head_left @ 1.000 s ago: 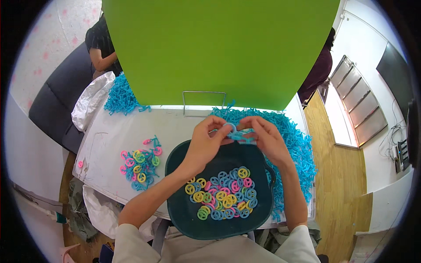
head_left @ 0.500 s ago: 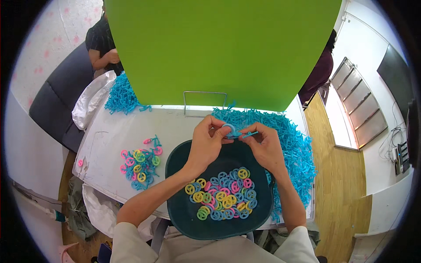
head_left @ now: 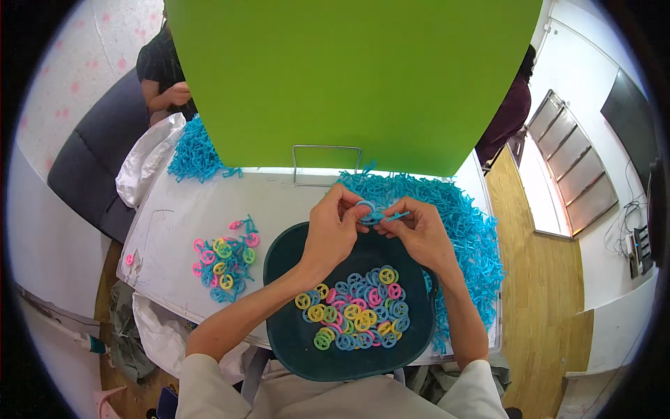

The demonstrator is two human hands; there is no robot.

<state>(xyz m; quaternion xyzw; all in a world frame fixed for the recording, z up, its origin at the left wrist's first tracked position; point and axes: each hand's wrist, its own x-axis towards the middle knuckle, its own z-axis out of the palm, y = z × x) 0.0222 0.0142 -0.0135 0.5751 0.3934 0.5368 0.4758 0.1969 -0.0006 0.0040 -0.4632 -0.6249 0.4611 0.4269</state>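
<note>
Above the far rim of a dark green basin, my two hands meet fingertip to fingertip. My left hand pinches a small light blue plastic wheel between thumb and fingers. A thin blue plastic stem is gripped by my right hand, its inner end at the wheel's edge. My fingers partly hide where the two pieces meet, so I cannot tell whether they are joined. Inside the basin lie many loose spoked wheels in blue, yellow, pink and green.
A large heap of blue stems covers the table's right side; another heap lies far left. Wheels with stems attached are grouped left of the basin. A green panel stands behind a wire stand. Two people are partly visible beyond.
My hands have shifted only slightly. The wheel has turned a little in my left fingers, and my right fingertips have come closer to it with the stem.
</note>
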